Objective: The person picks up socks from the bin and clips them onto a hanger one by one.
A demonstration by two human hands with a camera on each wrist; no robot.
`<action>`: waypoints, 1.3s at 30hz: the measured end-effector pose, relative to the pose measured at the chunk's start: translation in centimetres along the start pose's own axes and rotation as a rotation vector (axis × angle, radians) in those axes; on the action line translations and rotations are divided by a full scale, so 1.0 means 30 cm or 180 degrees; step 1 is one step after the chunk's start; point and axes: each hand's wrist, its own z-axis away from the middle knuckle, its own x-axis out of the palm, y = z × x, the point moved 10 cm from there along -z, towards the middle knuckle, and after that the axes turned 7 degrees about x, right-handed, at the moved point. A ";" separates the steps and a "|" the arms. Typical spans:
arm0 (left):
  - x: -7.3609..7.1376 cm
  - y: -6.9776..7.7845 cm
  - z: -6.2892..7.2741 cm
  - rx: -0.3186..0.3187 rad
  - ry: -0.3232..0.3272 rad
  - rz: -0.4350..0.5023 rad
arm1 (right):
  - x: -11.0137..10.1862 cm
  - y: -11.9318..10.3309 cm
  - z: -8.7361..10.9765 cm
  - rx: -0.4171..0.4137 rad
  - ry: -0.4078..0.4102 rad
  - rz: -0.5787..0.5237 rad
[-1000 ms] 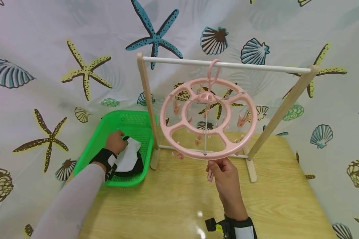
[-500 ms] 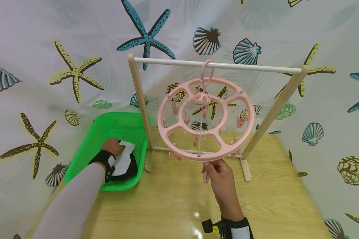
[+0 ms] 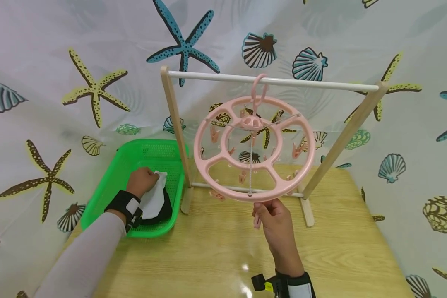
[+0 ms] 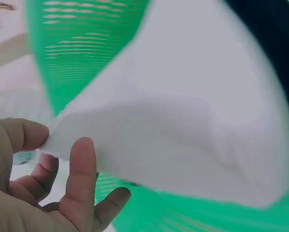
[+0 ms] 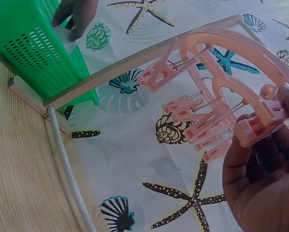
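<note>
My left hand [image 3: 140, 182] pinches one corner of a white cloth [image 3: 154, 200] between thumb and finger, raising that corner over the green basket [image 3: 130, 234]. In the left wrist view the cloth [image 4: 173, 111] stretches away from the fingertips, with a dark cloth [image 4: 275, 48] behind it. My right hand [image 3: 277, 223] pinches a pink clothespin [image 3: 257, 222] below the front rim of a round pink clip hanger [image 3: 310, 145]. Up close in the right wrist view, thumb and fingers grip that clothespin [image 5: 260, 124], beside several other hanging clothespins [image 5: 209, 125].
The hanger hooks over the white bar [image 3: 313, 84] of a wooden stand. Its left post [image 3: 175, 116] rises beside the basket, its right post [image 3: 346, 140] farther over. A wood-grain table [image 3: 208, 248] lies beneath, with a shell-and-starfish printed sheet [image 3: 223, 33] behind.
My left hand has drawn the white cloth's corner up from the dark cloth. The right hand keeps its hold on the clothespin. The head view has shifted slightly.
</note>
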 end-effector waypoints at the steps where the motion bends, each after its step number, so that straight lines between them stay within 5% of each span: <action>1: -0.010 0.014 0.012 -0.0019 0.0041 0.0122 | -0.001 0.000 0.001 -0.0007 0.0010 -0.0002; 6: -0.041 0.097 0.108 0.0017 0.0345 0.1022 | -0.003 0.003 0.008 -0.0022 0.0052 0.0030; 10: -0.053 0.146 0.189 0.0077 0.0617 0.1466 | 0.004 0.002 0.009 -0.0026 0.0027 0.0054; 18: -0.071 0.280 0.329 0.0447 0.0834 0.1221 | 0.000 -0.006 0.011 -0.0024 0.0107 0.0025; 24: -0.059 0.441 0.411 0.0887 0.0768 0.1331 | 0.001 -0.016 0.010 -0.0121 0.0086 -0.0031; 33: 0.114 0.639 0.501 0.1303 0.0343 0.1645 | 0.005 -0.025 0.013 -0.0156 0.0091 -0.0028; 39: 0.266 0.697 0.527 0.1308 -0.0027 0.1817 | 0.007 -0.021 0.012 -0.0110 0.0126 -0.0088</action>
